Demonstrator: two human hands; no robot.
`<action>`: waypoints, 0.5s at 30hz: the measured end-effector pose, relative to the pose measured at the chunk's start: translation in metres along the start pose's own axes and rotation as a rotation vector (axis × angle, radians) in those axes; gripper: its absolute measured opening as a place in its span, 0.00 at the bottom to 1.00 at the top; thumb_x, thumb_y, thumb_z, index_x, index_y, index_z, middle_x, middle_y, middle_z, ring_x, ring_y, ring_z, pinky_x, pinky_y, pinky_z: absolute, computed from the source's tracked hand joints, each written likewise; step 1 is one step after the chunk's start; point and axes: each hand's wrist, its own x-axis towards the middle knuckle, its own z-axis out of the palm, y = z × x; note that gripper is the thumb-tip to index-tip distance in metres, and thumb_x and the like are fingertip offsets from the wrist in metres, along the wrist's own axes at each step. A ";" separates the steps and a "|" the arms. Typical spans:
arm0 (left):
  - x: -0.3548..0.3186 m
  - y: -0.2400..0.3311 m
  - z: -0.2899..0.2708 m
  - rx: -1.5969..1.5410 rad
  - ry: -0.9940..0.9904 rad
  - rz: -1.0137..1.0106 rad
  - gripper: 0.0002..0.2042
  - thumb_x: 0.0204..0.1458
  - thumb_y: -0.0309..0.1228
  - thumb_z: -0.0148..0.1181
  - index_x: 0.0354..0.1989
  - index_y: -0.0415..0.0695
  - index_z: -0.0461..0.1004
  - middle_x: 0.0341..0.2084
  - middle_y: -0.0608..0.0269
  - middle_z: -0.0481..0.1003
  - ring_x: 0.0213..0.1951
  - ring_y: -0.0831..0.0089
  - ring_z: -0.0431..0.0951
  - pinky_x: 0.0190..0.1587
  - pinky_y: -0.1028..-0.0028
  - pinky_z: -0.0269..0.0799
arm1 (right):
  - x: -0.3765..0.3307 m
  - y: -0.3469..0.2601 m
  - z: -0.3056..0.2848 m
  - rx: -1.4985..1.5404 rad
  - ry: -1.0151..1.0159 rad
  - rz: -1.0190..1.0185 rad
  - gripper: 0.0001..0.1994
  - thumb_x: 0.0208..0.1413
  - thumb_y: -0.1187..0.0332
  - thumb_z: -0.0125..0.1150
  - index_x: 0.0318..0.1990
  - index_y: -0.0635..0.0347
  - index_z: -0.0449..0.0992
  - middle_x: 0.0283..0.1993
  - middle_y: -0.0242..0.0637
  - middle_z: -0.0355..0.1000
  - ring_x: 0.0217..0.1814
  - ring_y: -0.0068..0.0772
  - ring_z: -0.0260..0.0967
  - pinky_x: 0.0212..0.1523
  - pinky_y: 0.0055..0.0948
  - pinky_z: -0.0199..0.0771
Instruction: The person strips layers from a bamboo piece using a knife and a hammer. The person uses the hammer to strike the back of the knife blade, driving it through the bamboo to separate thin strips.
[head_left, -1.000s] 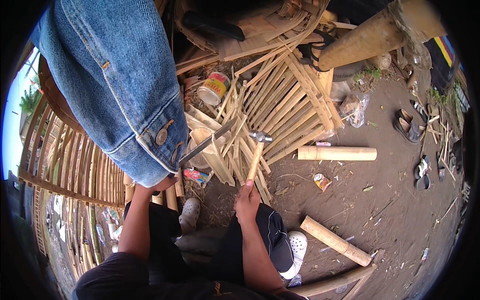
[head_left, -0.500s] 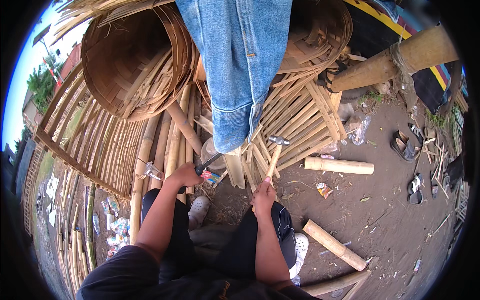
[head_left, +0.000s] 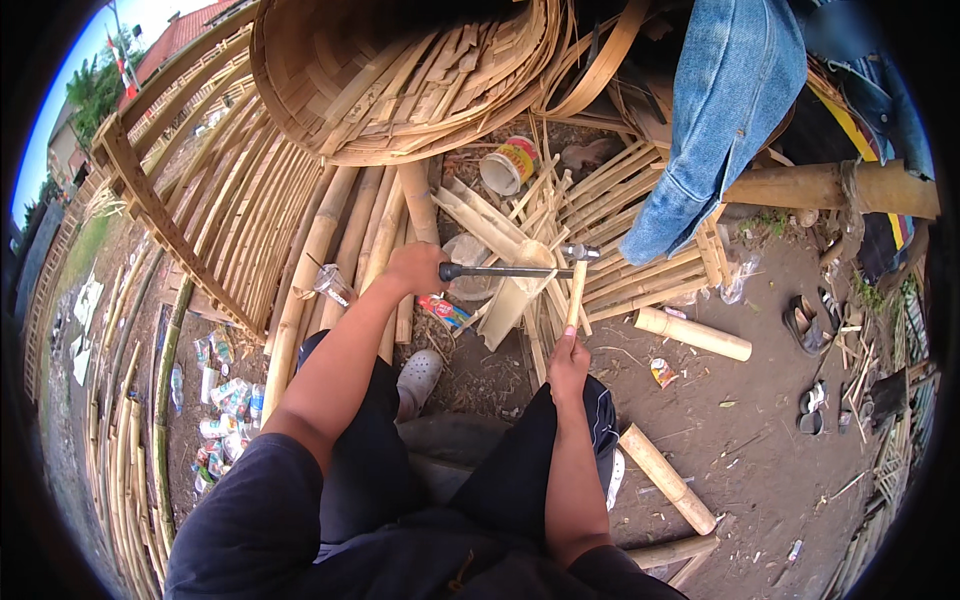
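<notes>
The left hand's (head_left: 415, 268) fingers were curled tight round the dark handle of a knife (head_left: 512, 272), its blade pointing right, away from them, across a split bamboo piece (head_left: 512, 306). The right hand's (head_left: 568, 362) fingers were wrapped round the wooden handle of a hammer (head_left: 577, 295), its metal head beyond them, near the knife's tip. Ahead of the left fingers lay a tin (head_left: 508, 166); right of the right fingers, a bamboo tube (head_left: 693, 333).
</notes>
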 end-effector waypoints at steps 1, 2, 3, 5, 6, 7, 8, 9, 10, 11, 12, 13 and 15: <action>-0.002 -0.006 -0.001 0.004 -0.018 0.005 0.12 0.37 0.43 0.65 0.27 0.50 0.80 0.26 0.54 0.78 0.34 0.54 0.79 0.38 0.59 0.74 | -0.004 -0.001 0.002 -0.078 0.018 -0.066 0.24 0.66 0.54 0.45 0.20 0.61 0.64 0.13 0.29 0.55 0.14 0.21 0.51 0.17 0.29 0.55; -0.005 -0.011 -0.002 0.009 -0.037 0.010 0.13 0.36 0.43 0.65 0.28 0.50 0.81 0.26 0.55 0.78 0.34 0.54 0.79 0.38 0.59 0.74 | -0.007 -0.002 0.004 -0.156 0.036 -0.132 0.24 0.66 0.54 0.46 0.21 0.63 0.65 0.13 0.30 0.56 0.16 0.22 0.52 0.19 0.30 0.56; -0.009 -0.015 -0.002 0.015 -0.057 0.015 0.14 0.36 0.44 0.65 0.28 0.50 0.81 0.26 0.55 0.78 0.34 0.55 0.79 0.38 0.59 0.75 | -0.009 -0.002 0.006 -0.232 0.052 -0.198 0.24 0.65 0.55 0.47 0.22 0.65 0.66 0.13 0.32 0.57 0.17 0.24 0.53 0.21 0.32 0.57; -0.018 -0.005 -0.009 -0.011 -0.136 -0.044 0.16 0.34 0.44 0.64 0.30 0.48 0.81 0.28 0.55 0.79 0.35 0.56 0.79 0.40 0.61 0.75 | -0.025 -0.027 0.004 -0.357 0.049 -0.218 0.23 0.65 0.55 0.48 0.23 0.67 0.68 0.14 0.35 0.57 0.19 0.25 0.54 0.23 0.33 0.58; -0.022 -0.002 -0.010 -0.023 -0.176 -0.075 0.17 0.34 0.44 0.64 0.30 0.47 0.81 0.29 0.55 0.79 0.36 0.56 0.80 0.40 0.61 0.75 | -0.031 -0.038 0.004 -0.417 0.043 -0.228 0.23 0.64 0.56 0.49 0.24 0.68 0.68 0.14 0.36 0.58 0.20 0.26 0.54 0.24 0.34 0.59; -0.024 0.000 -0.005 -0.021 -0.155 -0.130 0.17 0.33 0.44 0.63 0.31 0.47 0.81 0.30 0.54 0.79 0.37 0.56 0.80 0.41 0.62 0.75 | -0.035 -0.043 0.004 -0.433 0.039 -0.207 0.23 0.64 0.56 0.49 0.24 0.68 0.69 0.14 0.37 0.58 0.20 0.26 0.54 0.24 0.34 0.59; -0.029 0.002 0.000 -0.019 -0.136 -0.186 0.17 0.33 0.43 0.62 0.31 0.46 0.81 0.31 0.53 0.79 0.38 0.56 0.80 0.42 0.62 0.75 | -0.038 -0.047 0.004 -0.449 0.033 -0.185 0.23 0.64 0.56 0.49 0.24 0.69 0.69 0.15 0.38 0.58 0.19 0.27 0.54 0.23 0.34 0.59; -0.034 0.003 0.006 -0.018 -0.117 -0.242 0.18 0.33 0.43 0.62 0.31 0.45 0.81 0.32 0.52 0.79 0.39 0.57 0.80 0.43 0.63 0.75 | -0.042 -0.051 0.004 -0.465 0.027 -0.163 0.23 0.64 0.56 0.49 0.24 0.69 0.69 0.15 0.39 0.58 0.19 0.27 0.54 0.23 0.34 0.59; -0.039 0.006 0.010 -0.047 -0.097 -0.242 0.17 0.34 0.41 0.60 0.31 0.44 0.81 0.32 0.50 0.79 0.40 0.56 0.80 0.44 0.63 0.75 | -0.048 -0.063 0.002 -0.469 0.036 -0.151 0.23 0.64 0.56 0.49 0.25 0.70 0.69 0.15 0.41 0.59 0.19 0.29 0.55 0.24 0.35 0.60; -0.046 0.006 0.011 -0.069 -0.075 -0.251 0.16 0.35 0.39 0.59 0.31 0.43 0.81 0.33 0.49 0.79 0.40 0.56 0.80 0.44 0.63 0.75 | -0.054 -0.075 0.004 -0.465 0.037 -0.141 0.23 0.64 0.56 0.50 0.25 0.71 0.69 0.15 0.43 0.60 0.19 0.30 0.57 0.24 0.36 0.61; -0.053 0.006 0.012 -0.091 -0.052 -0.261 0.15 0.36 0.37 0.58 0.32 0.43 0.81 0.33 0.48 0.79 0.41 0.55 0.79 0.45 0.63 0.75 | -0.058 -0.083 0.005 -0.462 0.037 -0.130 0.23 0.63 0.56 0.50 0.26 0.71 0.70 0.15 0.45 0.61 0.19 0.32 0.58 0.25 0.37 0.62; -0.061 0.007 0.011 -0.118 -0.056 -0.288 0.15 0.36 0.36 0.57 0.32 0.42 0.81 0.33 0.47 0.79 0.41 0.54 0.79 0.46 0.63 0.75 | -0.060 -0.085 0.006 -0.488 0.045 -0.162 0.23 0.63 0.56 0.50 0.26 0.72 0.70 0.16 0.47 0.63 0.19 0.35 0.60 0.26 0.38 0.63; -0.074 0.007 0.009 -0.172 -0.064 -0.342 0.15 0.37 0.33 0.55 0.33 0.41 0.80 0.34 0.46 0.78 0.41 0.53 0.79 0.47 0.62 0.75 | -0.061 -0.088 0.004 -0.542 0.059 -0.227 0.23 0.63 0.56 0.50 0.27 0.72 0.71 0.17 0.51 0.65 0.19 0.41 0.63 0.27 0.39 0.64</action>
